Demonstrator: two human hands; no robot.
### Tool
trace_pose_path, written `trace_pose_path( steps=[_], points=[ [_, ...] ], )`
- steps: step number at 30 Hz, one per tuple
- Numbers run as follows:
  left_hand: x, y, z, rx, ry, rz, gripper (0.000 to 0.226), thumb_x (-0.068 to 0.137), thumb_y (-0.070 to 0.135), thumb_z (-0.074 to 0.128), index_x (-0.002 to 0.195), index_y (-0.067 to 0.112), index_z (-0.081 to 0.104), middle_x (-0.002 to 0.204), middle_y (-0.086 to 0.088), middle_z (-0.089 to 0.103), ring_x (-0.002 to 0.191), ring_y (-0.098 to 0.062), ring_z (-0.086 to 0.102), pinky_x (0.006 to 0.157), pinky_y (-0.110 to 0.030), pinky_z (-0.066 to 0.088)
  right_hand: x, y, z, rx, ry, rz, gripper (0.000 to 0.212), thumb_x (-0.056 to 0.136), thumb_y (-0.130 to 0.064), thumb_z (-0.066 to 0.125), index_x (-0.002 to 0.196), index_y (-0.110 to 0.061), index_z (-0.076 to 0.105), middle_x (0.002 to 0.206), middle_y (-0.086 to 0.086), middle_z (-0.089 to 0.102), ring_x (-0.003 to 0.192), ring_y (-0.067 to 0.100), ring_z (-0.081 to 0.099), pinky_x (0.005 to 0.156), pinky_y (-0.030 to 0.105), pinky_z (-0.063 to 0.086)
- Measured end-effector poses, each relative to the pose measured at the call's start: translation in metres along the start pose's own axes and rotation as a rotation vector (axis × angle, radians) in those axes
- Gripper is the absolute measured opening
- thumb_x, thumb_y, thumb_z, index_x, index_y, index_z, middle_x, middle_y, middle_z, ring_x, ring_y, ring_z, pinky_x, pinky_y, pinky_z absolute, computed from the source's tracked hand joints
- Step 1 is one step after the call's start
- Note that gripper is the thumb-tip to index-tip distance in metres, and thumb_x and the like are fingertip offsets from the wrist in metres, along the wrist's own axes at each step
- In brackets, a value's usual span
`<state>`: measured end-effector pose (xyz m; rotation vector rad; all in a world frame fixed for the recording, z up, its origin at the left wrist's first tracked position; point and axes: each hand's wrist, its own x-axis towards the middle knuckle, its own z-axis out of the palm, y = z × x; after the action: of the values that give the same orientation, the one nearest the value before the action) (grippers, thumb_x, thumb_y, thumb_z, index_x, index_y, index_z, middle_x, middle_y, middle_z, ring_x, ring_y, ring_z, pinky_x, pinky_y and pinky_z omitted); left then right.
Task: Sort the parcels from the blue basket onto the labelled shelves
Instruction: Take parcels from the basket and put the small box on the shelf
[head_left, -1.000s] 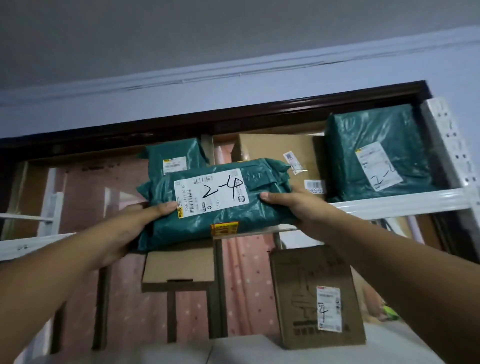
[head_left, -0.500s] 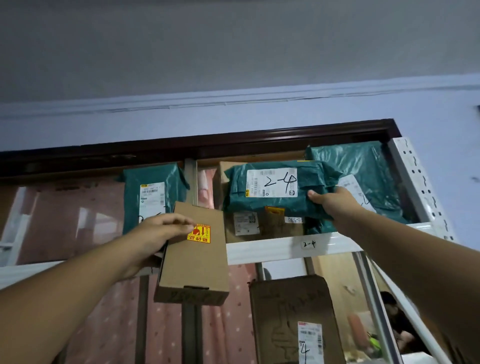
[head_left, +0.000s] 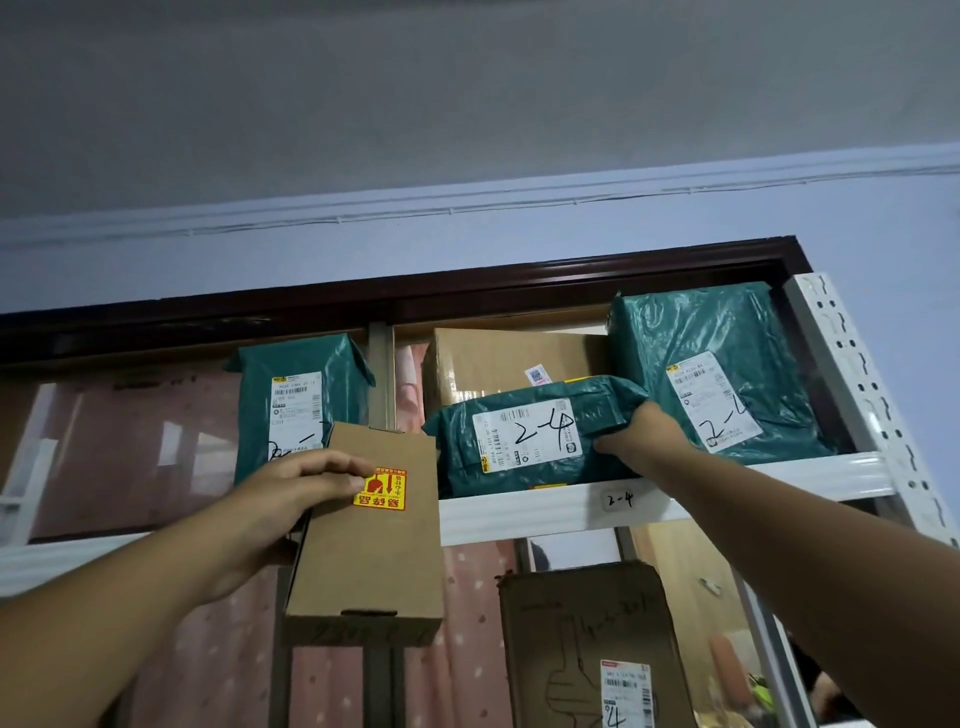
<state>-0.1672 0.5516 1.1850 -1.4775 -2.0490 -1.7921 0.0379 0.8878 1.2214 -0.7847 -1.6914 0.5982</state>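
Top shelf of a white rack (head_left: 852, 364), seen from below. The right hand (head_left: 636, 441) gripped the right end of a green mailer (head_left: 524, 439) lying on the shelf (head_left: 519, 512); its white label bore a barcode and the handwritten mark "2-4". A small tag (head_left: 620, 500) on the shelf's front edge read "2-4" as well, just below the mailer.

The left hand (head_left: 291, 488) held a brown box (head_left: 363, 551) upright in front of the rack, fingers curled over its upper left face, fingertips touching a yellow sticker (head_left: 381, 488) with red print and Chinese characters too small to read. Faint pen marks ran along the box's lower edge; they could not be read.

Behind the mailer stood a large carton (head_left: 498, 364) with a small QR label. To its right stood a big green parcel (head_left: 717, 364), its label marked "2-" and a further stroke partly unclear. Left of the rack's central post (head_left: 381, 374), a tall green parcel (head_left: 296, 395) stood upright with a barcode label and handwriting partly hidden by the left hand.

On the level below stood a brown carton (head_left: 587, 649) with a line drawing and a label marked "4".

Behind the rack were a dark wooden frame (head_left: 395, 291), glass, and a pink dotted curtain (head_left: 467, 623). The wall (head_left: 519, 228) was pale blue-violet, the ceiling (head_left: 467, 78) grey.
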Motion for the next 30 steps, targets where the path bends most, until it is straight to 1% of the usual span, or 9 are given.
trace_pose_path(
  steps=[6,8,11,16,18,21,25,28,30],
  points=[
    [-0.001,-0.002,0.006,-0.019,0.008,-0.004,0.017,0.098,0.020,0.070,0.097,0.033,0.082,0.112,-0.005,0.074,0.103,-0.030,0.066,0.078,-0.038,0.052,0.003,0.008,-0.008,-0.027,0.073,-0.035,0.076,0.078,-0.045,0.088,0.127,-0.003,0.048,0.106,0.015,0.065,0.086,0.032,0.065,0.059,0.034,0.048],
    [-0.001,-0.003,0.008,-0.013,0.010,-0.002,0.017,0.098,0.021,0.070,0.100,0.033,0.081,0.114,-0.005,0.075,0.104,-0.030,0.067,0.078,-0.039,0.051,0.000,0.007,-0.014,-0.053,0.123,-0.037,0.085,0.077,-0.056,0.085,0.132,-0.003,0.046,0.121,0.021,0.061,0.100,0.038,0.065,0.076,0.044,0.058],
    [-0.002,-0.002,0.008,-0.028,0.005,0.004,0.018,0.098,0.020,0.069,0.103,0.033,0.081,0.120,-0.007,0.074,0.108,-0.030,0.068,0.079,-0.039,0.053,-0.015,-0.002,-0.024,-0.195,0.242,-0.076,0.101,0.082,-0.066,0.075,0.150,-0.005,0.033,0.146,0.026,0.040,0.131,0.048,0.046,0.106,0.056,0.047],
    [-0.014,0.010,0.005,-0.008,0.028,0.013,0.026,0.101,0.013,0.061,0.109,0.030,0.079,0.115,-0.002,0.072,0.097,-0.023,0.063,0.071,-0.032,0.051,-0.056,-0.032,-0.024,-0.363,0.405,-0.465,0.068,0.088,-0.054,0.068,0.135,-0.009,0.050,0.131,0.021,0.050,0.120,0.042,0.048,0.100,0.051,0.044],
    [-0.019,0.014,0.003,-0.005,0.046,0.025,0.027,0.101,0.012,0.058,0.110,0.028,0.078,0.115,-0.002,0.070,0.097,-0.023,0.062,0.074,-0.034,0.052,-0.081,-0.050,-0.014,-0.356,0.310,-0.617,0.055,0.090,-0.048,0.068,0.129,-0.012,0.055,0.126,0.013,0.054,0.116,0.035,0.048,0.099,0.046,0.043],
    [-0.025,0.021,0.000,-0.019,0.106,0.059,0.028,0.102,0.011,0.059,0.112,0.029,0.077,0.115,-0.002,0.069,0.099,-0.024,0.063,0.077,-0.036,0.053,-0.126,-0.080,0.009,-0.250,-0.012,-0.759,0.048,0.093,-0.049,0.067,0.128,-0.018,0.057,0.122,0.001,0.055,0.113,0.022,0.053,0.095,0.038,0.048],
    [-0.028,0.028,-0.012,-0.098,0.227,0.095,0.025,0.101,0.014,0.062,0.112,0.031,0.077,0.115,-0.004,0.071,0.097,-0.024,0.067,0.066,-0.031,0.056,-0.173,-0.112,0.040,-0.328,-0.436,-0.942,0.077,0.080,-0.075,0.068,0.142,-0.037,0.041,0.133,-0.008,0.041,0.120,0.013,0.045,0.103,0.039,0.052],
    [-0.027,0.030,-0.030,-0.232,0.290,0.059,0.024,0.101,0.014,0.064,0.115,0.028,0.076,0.118,-0.012,0.073,0.091,-0.025,0.071,0.062,-0.034,0.059,-0.191,-0.121,0.060,-0.452,-0.347,-1.096,0.100,0.073,-0.078,0.071,0.151,-0.041,0.021,0.147,-0.005,0.032,0.129,0.017,0.035,0.104,0.040,0.047],
    [-0.033,0.031,-0.042,-0.329,0.292,0.000,0.024,0.102,0.014,0.062,0.123,0.021,0.072,0.117,-0.016,0.073,0.088,-0.026,0.072,0.059,-0.035,0.062,-0.196,-0.125,0.067,-0.406,-0.205,-1.181,0.094,0.077,-0.063,0.078,0.149,-0.038,0.023,0.148,-0.004,0.033,0.129,0.017,0.037,0.102,0.036,0.047]
  ],
)
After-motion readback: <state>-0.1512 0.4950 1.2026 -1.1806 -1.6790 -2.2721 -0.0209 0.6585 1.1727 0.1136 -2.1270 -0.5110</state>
